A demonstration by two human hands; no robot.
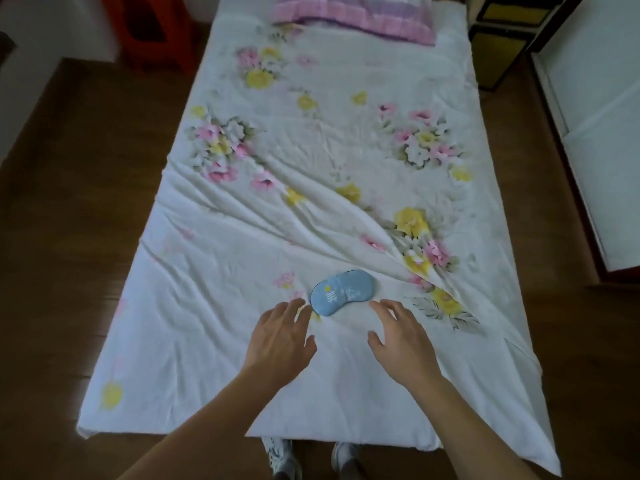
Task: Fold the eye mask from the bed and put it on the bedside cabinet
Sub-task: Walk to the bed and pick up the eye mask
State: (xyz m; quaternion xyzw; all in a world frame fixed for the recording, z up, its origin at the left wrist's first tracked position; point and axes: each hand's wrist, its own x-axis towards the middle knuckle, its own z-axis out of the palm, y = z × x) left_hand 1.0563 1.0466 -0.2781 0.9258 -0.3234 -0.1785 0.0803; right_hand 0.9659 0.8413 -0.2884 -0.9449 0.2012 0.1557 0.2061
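Note:
A light blue eye mask [342,291] with a small yellow dot and white marks lies flat and unfolded on the white flowered bed sheet [311,150], near the foot of the bed. My left hand [282,336] hovers just left of and below the mask, fingers spread, fingertips close to its left end. My right hand [403,336] is to the mask's lower right, fingers apart and empty. Neither hand holds the mask. The dark bedside cabinet [498,46] with yellow panels stands at the far right beside the head of the bed.
A pink and purple checked pillow [353,15] lies at the head of the bed. An orange stool [152,29] stands far left on the wooden floor. White panels in a dark frame [595,133] run along the right. My shoes [311,455] show below the bed's foot.

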